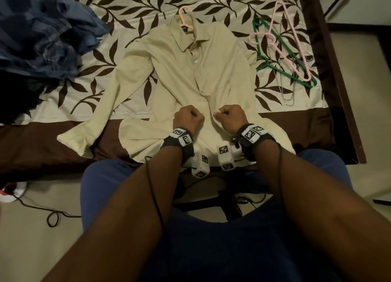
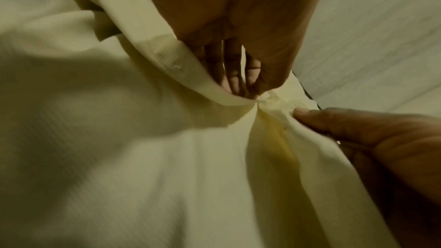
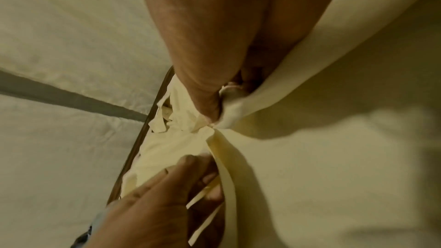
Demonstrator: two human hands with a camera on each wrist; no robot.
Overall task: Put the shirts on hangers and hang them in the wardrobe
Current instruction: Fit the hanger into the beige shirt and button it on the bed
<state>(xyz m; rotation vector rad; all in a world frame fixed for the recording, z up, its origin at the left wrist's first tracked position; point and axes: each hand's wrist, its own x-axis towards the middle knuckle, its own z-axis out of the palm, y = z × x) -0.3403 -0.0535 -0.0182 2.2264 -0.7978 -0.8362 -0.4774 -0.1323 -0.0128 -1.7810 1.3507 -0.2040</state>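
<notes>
Buttoning step — left hand [image 1: 189,118] and right hand [image 1: 229,117] each pinch the shirt [image 1: 182,70] placket, hanger [image 1: 186,17] already inside — next, lift by the hook.

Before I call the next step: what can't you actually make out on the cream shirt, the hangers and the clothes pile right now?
- Cream shirt: lower buttons hidden under left hand and right hand; the wrist views are too blurred to show them.
- Peach hanger: only hook shows in head view; the collar covers the rest.
- Spare hangers: overlapping, count unclear.
- Blue clothes pile: cut by the left edge, blurred.
- Wardrobe: not in view.
</notes>
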